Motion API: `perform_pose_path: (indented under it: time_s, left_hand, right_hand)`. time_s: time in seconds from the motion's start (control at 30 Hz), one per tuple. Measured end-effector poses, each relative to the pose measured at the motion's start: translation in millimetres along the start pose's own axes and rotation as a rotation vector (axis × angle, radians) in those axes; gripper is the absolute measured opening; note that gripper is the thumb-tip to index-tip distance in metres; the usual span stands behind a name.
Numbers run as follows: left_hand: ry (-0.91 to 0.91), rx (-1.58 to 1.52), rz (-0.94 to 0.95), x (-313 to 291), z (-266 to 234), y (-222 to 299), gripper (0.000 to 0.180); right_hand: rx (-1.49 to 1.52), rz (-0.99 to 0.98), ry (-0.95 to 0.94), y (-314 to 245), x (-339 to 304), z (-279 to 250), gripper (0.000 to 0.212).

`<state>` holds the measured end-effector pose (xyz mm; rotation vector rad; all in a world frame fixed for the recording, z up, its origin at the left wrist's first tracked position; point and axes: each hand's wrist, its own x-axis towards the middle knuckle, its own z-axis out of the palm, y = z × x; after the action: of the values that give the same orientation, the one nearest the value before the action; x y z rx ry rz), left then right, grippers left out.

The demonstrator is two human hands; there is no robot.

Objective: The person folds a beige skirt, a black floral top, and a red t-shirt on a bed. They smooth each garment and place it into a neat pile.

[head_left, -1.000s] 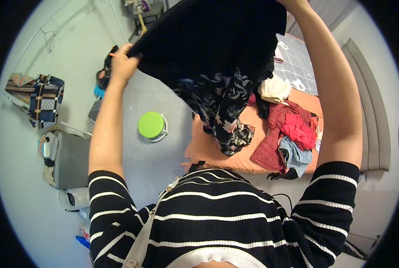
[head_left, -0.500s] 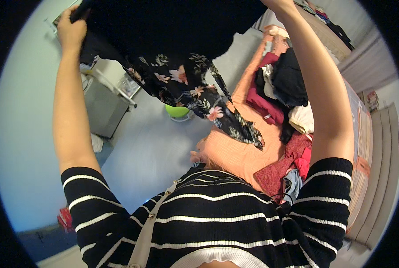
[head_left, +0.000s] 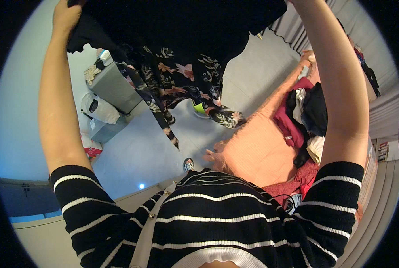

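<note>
A wide black garment with a floral lower part hangs spread out in front of me, its top cut off by the upper edge. My left hand is closed on its left side, fingers partly out of view. At the garment's upper right corner is my right hand, mostly cut off; the cloth is held up there, though its fingertips do not show. Two floral ends dangle free, one toward the floor and one toward the orange bed cover.
On the bed to the right lie folded dark clothes, a maroon garment and a red patterned cloth. A green basin stands on the floor. Grey boxes and a white bag are at left. A slipper shows below.
My view has turned, bringing more of the floor and boxes into sight. Both hands have moved slightly up and apart with the garment, whose floral ends have swung.
</note>
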<state>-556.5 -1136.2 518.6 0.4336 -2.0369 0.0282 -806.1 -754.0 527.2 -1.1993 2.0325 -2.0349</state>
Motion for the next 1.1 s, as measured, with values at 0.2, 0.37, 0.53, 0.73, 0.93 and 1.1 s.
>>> perform_pose_path:
  time_s: [0.2, 0.37, 0.53, 0.73, 0.93, 1.1]
  left_hand:
    - [-0.398, -0.263, -0.235, -39, -33, -64, 0.03]
    - [-0.694, -0.443, -0.419, -54, -61, -92, 0.029]
    - [-0.762, -0.475, -0.642, -73, -88, -125, 0.028]
    - [-0.345, -0.59, -0.613, -71, -88, -139, 0.032]
    - [-0.143, -0.85, -0.758, -80, -95, -137, 0.029]
    - [-0.311, -0.579, -0.649, -82, -76, -152, 0.026]
  right_hand:
    - [-0.048, 0.124, -0.157, 14, -4, 111, 0.015]
    - [-0.624, -0.196, -0.322, 48, 22, 145, 0.047]
    - [-0.689, -0.129, -0.33, 42, 26, 181, 0.039]
    - [-0.4, -0.145, -0.088, 69, 44, 198, 0.039]
    - [-0.325, -0.082, -0.205, 7, -4, 213, 0.041]
    - [-0.596, -0.084, -0.292, 4, 5, 215, 0.041]
